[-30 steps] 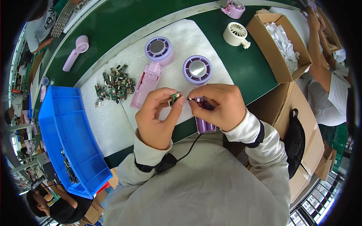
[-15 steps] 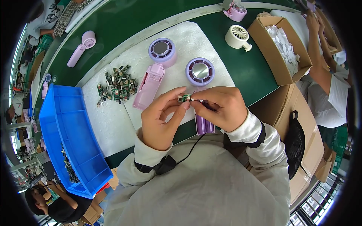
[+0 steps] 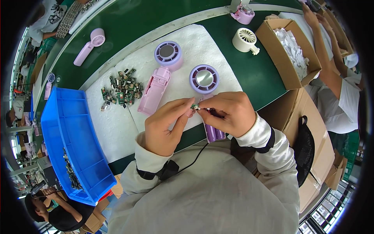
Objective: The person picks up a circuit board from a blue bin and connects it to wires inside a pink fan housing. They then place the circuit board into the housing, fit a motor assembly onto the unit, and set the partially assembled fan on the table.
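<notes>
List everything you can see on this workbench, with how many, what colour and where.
small circuit board: one, green, pinched between both hands
fan heads: two, purple, on the white pad
handle shell: one, pink, on the white pad
purple handle: one, under the right hand
circuit board pile: many, green, left on the pad
white pad: one, on the green table
bin: one, blue, left edge
cardboard box: one, brown, right
white fan: one, by the box
left hand: holds the board
right hand: holds the board
</notes>
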A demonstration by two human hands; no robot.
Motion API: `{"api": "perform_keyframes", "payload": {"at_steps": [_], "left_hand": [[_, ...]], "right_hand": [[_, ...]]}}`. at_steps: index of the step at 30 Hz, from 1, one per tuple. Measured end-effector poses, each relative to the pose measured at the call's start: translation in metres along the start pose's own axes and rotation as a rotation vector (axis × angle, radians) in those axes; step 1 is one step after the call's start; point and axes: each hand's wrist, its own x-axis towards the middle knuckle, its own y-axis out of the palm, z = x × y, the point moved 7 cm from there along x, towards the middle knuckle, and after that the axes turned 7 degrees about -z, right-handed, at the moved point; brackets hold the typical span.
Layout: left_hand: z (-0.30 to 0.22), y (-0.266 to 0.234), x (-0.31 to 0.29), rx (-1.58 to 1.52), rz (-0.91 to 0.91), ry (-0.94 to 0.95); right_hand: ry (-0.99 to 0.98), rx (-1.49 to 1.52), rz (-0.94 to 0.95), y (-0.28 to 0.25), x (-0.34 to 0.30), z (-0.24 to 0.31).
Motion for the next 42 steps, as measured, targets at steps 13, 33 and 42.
{"api": "perform_keyframes", "payload": {"at_steps": [13,33,42], "left_hand": [[0.016,0.002,-0.005,-0.444,0.05,-0.254],[0.021,0.005,-0.011,-0.621,0.181,-0.338],[0.02,0.003,-0.006,-0.465,-0.071,-0.221]], "right_hand": [[0.079,0.095,0.017,-0.003,0.003,-0.003],[0.221,0.2,0.07,-0.001,-0.001,-0.009],[0.189,0.124,-0.084,-0.004,0.002,-0.003]]}}
